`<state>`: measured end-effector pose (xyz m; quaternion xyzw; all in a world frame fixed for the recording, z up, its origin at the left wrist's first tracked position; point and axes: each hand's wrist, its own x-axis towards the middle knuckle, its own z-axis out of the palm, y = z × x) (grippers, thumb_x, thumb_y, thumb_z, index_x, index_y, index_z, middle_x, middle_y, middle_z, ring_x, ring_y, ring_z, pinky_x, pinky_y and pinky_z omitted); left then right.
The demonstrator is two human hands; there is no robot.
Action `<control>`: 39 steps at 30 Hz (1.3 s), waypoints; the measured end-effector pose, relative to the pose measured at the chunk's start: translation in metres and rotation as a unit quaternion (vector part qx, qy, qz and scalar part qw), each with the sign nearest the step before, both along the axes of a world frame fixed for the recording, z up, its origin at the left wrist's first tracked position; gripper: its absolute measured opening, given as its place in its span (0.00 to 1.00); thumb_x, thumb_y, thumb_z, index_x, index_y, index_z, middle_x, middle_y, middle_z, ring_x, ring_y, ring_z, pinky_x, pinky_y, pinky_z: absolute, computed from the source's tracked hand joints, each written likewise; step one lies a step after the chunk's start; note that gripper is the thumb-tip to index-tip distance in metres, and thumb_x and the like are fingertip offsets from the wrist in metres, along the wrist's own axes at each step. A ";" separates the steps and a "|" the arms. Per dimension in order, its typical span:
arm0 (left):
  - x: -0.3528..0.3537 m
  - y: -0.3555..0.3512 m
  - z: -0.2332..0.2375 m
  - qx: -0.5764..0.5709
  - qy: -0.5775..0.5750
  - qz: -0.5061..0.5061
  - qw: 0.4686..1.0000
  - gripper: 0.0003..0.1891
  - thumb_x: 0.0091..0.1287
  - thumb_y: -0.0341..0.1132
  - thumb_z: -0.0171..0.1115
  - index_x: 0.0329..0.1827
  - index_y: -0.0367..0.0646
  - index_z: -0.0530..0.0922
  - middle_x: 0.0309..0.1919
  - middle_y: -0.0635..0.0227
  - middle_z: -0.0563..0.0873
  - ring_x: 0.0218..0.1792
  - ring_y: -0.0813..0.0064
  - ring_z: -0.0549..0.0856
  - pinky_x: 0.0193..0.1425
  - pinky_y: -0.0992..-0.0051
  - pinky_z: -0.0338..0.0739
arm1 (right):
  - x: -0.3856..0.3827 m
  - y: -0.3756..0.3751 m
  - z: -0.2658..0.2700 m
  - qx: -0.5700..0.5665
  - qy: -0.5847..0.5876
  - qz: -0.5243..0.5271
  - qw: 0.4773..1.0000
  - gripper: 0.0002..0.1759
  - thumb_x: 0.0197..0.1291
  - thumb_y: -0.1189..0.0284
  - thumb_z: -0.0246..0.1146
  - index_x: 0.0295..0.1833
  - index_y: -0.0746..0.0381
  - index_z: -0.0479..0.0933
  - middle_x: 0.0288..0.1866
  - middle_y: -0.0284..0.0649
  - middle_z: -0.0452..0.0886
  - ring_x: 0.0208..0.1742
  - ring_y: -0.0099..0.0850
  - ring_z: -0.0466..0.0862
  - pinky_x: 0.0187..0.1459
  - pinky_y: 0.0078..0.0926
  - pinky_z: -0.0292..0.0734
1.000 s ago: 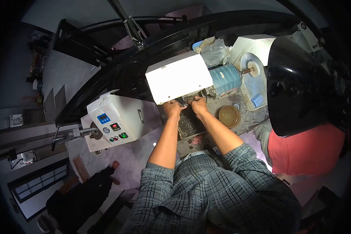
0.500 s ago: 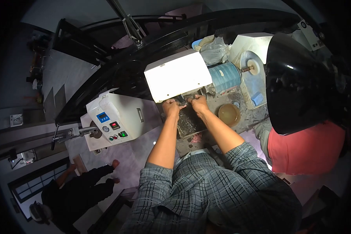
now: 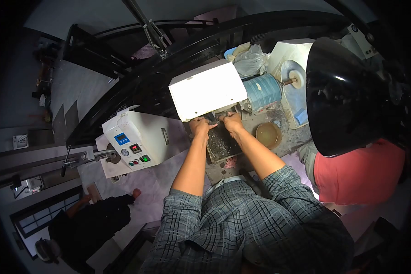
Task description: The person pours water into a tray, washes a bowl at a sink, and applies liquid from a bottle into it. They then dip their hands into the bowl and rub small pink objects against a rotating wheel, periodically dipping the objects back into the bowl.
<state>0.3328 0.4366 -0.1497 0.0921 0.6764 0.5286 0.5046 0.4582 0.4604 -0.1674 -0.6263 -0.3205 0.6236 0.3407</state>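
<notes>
Both hands are at the lower edge of a bright white machine cover [image 3: 208, 89], above a dark wet tray [image 3: 220, 146]. My left hand [image 3: 201, 126] is curled, its fingers pressed round something too small and dark to make out. To its right, my right hand [image 3: 232, 122] has bent fingers closed on something that I also cannot make out. A narrow gap separates the hands, with dark machine parts behind it. The blue-green motor [image 3: 263, 91] lies right of the cover.
A brown bowl [image 3: 268, 135] stands right of my hands. Farther right are a blue block [image 3: 301, 116], a polishing wheel [image 3: 297, 78] and a big black lamp shade [image 3: 345, 96]. A white control box [image 3: 139, 137] stands left. One person [image 3: 91, 219] is at lower left, another in red [image 3: 360, 173] at right.
My hands have barely moved. At lower left the person's legs have shifted. The camera view has moved very slightly.
</notes>
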 end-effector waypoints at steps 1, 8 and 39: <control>0.000 -0.001 -0.006 0.001 0.000 0.000 1.000 0.02 0.60 0.17 0.49 0.32 0.27 0.71 0.27 0.61 0.74 0.23 0.71 0.79 0.32 0.61 0.89 | 0.001 -0.002 0.004 0.010 -0.003 0.008 1.000 0.07 0.46 0.79 0.67 0.31 0.71 0.78 0.28 0.40 0.80 0.27 0.29 0.76 0.32 0.27 0.70; 0.002 -0.003 -0.002 0.027 0.016 -0.009 0.999 0.02 0.60 0.15 0.49 0.32 0.28 0.71 0.28 0.61 0.75 0.23 0.72 0.79 0.32 0.65 0.89 | 0.000 0.000 0.010 0.001 0.002 0.040 0.999 0.05 0.48 0.80 0.65 0.32 0.69 0.79 0.29 0.37 0.81 0.29 0.25 0.77 0.33 0.24 0.70; -0.003 -0.024 -0.033 0.086 0.108 -0.061 0.989 0.06 0.57 0.14 0.54 0.37 0.28 0.73 0.28 0.61 0.79 0.29 0.73 0.82 0.28 0.71 0.85 | 0.012 -0.014 -0.001 0.125 -0.055 0.149 0.979 0.10 0.50 0.78 0.64 0.38 0.71 0.79 0.32 0.41 0.84 0.34 0.31 0.81 0.42 0.27 0.74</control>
